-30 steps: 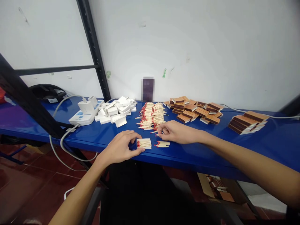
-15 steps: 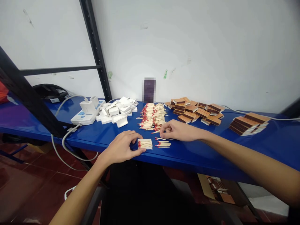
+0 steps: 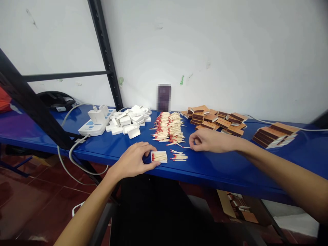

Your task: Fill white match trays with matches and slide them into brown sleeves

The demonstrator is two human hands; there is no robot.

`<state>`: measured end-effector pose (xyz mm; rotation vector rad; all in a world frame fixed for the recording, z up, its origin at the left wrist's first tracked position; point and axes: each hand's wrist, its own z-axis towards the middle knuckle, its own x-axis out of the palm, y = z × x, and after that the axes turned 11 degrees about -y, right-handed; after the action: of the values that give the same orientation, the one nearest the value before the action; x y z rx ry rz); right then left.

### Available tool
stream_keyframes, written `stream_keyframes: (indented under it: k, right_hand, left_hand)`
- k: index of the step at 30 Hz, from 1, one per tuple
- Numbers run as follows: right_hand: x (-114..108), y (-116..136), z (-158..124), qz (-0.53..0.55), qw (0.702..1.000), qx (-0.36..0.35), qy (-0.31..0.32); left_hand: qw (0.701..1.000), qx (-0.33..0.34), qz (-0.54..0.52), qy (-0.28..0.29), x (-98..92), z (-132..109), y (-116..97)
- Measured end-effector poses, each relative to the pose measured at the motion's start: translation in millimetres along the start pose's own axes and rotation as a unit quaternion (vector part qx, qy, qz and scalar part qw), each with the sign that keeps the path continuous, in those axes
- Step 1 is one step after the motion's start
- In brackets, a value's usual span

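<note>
My left hand (image 3: 139,159) is closed on a small white matchbox tray (image 3: 166,161), thumb at the near side and fingers at the far side. Red-headed matches (image 3: 159,156) lie inside it, heads to the left. My right hand (image 3: 201,140) pinches the end of a single match (image 3: 186,147), whose head points left. Between the hands a few loose matches (image 3: 179,157) rest on the blue tabletop (image 3: 215,167). Just beyond them is a large heap of matches (image 3: 167,128) in two columns.
White empty trays (image 3: 128,119) are piled at the left, beside a power strip (image 3: 93,128) with cables. Brown matchbox sleeves (image 3: 215,119) lie heaped at the right, with a stacked group (image 3: 275,135) farther right. A black metal post (image 3: 106,51) rises at left.
My right hand has moved right, away from the loose matches, drawing one match along in its pinch. My left hand keeps its hold on the tray.
</note>
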<state>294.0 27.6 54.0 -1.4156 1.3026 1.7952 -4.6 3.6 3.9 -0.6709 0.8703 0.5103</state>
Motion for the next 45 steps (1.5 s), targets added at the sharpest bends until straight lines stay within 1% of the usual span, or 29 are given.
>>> stream_keyframes:
  k: [3,7,12,16,19,25,34,39,45]
  right_hand:
    - [3,12,5,0.015,0.999,-0.020,-0.027]
    - [9,26,10,0.008,0.999,-0.038,-0.008]
    - [8,27,3,0.008,0.999,-0.041,-0.015]
    - [12,28,0,-0.008,0.996,-0.084,-0.012]
    - [17,28,3,-0.021,0.995,-0.099,-0.011]
    - [17,33,13,-0.026,0.994,-0.106,0.003]
    - [14,49,30,-0.058,0.993,-0.086,0.055]
    - [16,49,38,-0.059,0.991,-0.099,0.074]
    - [14,46,41,-0.050,0.991,-0.096,0.081]
  left_hand:
    - [1.000,-0.001,0.000,0.002,0.4,0,0]
    - [1.000,0.001,0.000,0.001,1.0,0,1]
    - [1.000,-0.003,-0.003,0.002,1.7,0,2]
    - [1.000,-0.003,-0.009,-0.002,1.6,0,2]
    - [1.000,-0.005,-0.019,-0.005,1.1,-1,1]
    - [0.999,-0.015,-0.038,-0.010,0.9,-1,0]
    - [1.000,-0.009,-0.021,-0.006,0.9,0,0]
    - [1.000,-0.006,-0.018,-0.002,0.6,0,0]
    - [1.000,-0.007,-0.014,-0.004,0.7,0,0]
